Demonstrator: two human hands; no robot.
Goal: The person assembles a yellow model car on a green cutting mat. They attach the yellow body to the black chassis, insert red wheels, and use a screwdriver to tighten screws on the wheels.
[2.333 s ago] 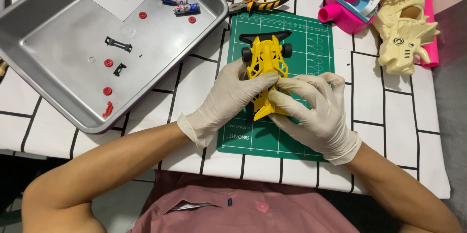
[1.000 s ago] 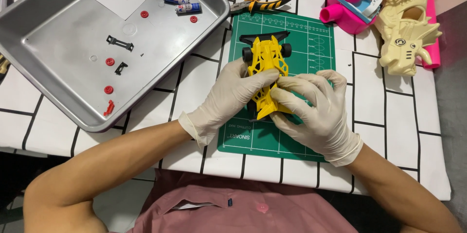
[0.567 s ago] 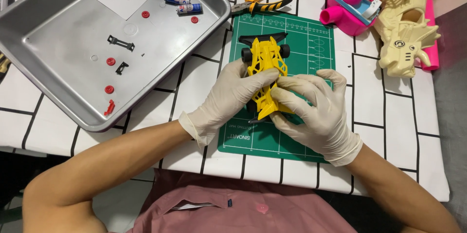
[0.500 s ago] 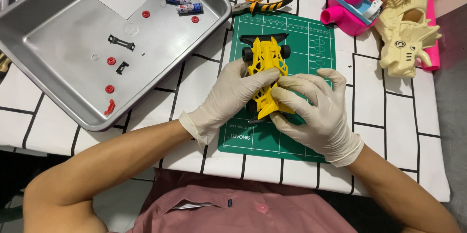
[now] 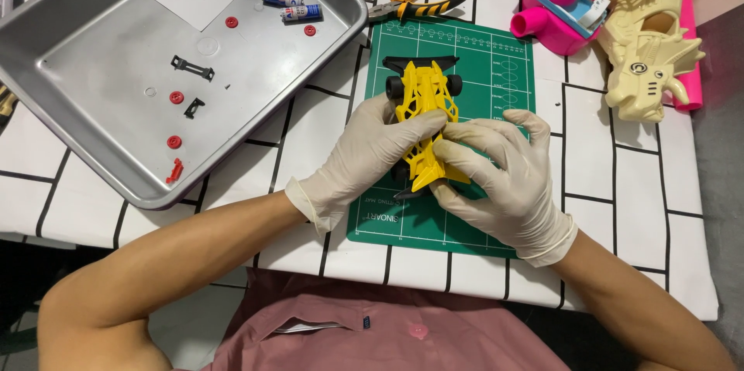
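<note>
There is one view only, from a camera on the person's head, looking almost straight down on the bench (image 5: 620, 208) from close above. Forearms enter from the bottom edge, the person's pink shirt (image 5: 387, 332) just below them. The green cutting mat (image 5: 496, 77) sits near centre, the steel tray (image 5: 93, 53) fills the upper left, cut off by the frame.

Hobby workbench: green gridded cutting mat (image 5: 496, 69) centre, grey metal parts tray (image 5: 93, 69) far left, orange-handled pliers (image 5: 418, 5) far centre.
</note>
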